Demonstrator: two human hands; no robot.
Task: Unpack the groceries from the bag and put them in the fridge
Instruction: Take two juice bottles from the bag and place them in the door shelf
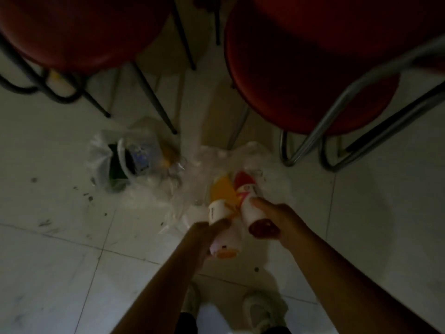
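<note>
- Orange-capped bottle (222,227): white label, print blurred, unreadable; left grip (207,237) curled round it.
- Red-capped bottle (252,210): right grip (277,220) wrapped round it, above clear plastic bag (240,165) on floor.
- Second bag (120,162), left; red chairs (301,68) behind.

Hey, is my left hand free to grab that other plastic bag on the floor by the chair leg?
Probably not yet. The left hand grips the yellow-capped bottle, and the right hand holds the red-capped one. The plastic bag itself lies unobstructed on the floor.
</note>
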